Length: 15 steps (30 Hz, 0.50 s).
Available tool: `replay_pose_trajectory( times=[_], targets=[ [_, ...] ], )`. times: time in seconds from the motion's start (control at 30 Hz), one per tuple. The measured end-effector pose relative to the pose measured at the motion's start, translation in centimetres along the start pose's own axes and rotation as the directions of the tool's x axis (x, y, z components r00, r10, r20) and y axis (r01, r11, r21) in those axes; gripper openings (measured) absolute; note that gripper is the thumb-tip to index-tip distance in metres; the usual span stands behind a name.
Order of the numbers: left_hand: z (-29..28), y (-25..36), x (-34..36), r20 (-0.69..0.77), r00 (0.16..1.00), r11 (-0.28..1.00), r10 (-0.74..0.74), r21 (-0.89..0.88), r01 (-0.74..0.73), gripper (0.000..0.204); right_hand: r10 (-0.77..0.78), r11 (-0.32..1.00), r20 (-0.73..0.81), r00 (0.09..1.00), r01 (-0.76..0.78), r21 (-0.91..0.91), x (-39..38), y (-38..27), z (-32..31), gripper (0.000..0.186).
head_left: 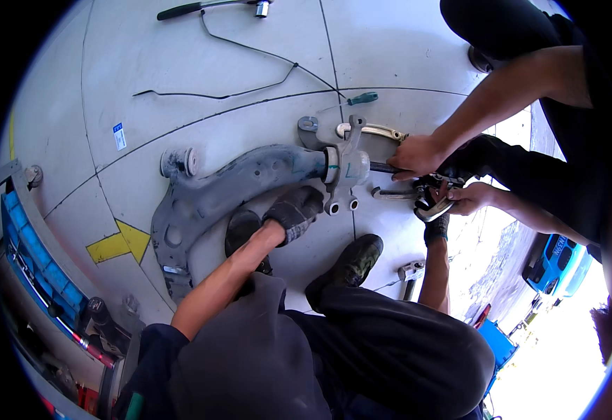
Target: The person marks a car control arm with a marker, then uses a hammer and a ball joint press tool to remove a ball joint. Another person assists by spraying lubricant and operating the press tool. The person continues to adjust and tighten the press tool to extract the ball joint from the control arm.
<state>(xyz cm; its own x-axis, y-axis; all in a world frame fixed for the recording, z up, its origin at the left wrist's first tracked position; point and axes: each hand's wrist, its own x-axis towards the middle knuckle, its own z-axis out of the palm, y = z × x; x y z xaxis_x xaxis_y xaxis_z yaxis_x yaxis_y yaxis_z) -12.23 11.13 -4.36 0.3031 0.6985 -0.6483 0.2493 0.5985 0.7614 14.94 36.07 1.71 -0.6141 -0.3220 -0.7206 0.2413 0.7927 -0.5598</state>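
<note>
My gloved left hand is closed just under the right end of the grey metal control arm; what its fingers grip is hidden. My gloved right hand is at the underside of a dark metal puller with pale curved jaws, fingers mostly hidden behind it. A co-worker's upper hand grips a dark rod beside the arm's cast end fitting; their lower hand holds the puller. A pale curved bracket lies above the fitting.
A teal screwdriver, wires, a ratchet and a metal tool lie on the floor. A tool trolley with blue trays stands left. The co-worker's legs occupy the right; a blue vehicle is beyond.
</note>
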Motion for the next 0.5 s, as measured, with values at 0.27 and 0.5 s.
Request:
replay_pose_trajectory(
  times=[0.27,0.5],
  targets=[
    [-9.2,7.7,-2.3,-0.201,0.963,0.979,0.177,0.132,-0.153,0.019,-0.088,0.996,-0.042,0.995,0.087,-0.019,0.0,0.8,0.6,0.047],
    [-8.6,7.7,-2.3,-0.307,0.912,0.949,0.272,0.243,-0.202,0.020,-0.116,0.992,-0.107,0.987,0.120,0.041,-1.2,0.3,-0.3,0.048]
  ],
)
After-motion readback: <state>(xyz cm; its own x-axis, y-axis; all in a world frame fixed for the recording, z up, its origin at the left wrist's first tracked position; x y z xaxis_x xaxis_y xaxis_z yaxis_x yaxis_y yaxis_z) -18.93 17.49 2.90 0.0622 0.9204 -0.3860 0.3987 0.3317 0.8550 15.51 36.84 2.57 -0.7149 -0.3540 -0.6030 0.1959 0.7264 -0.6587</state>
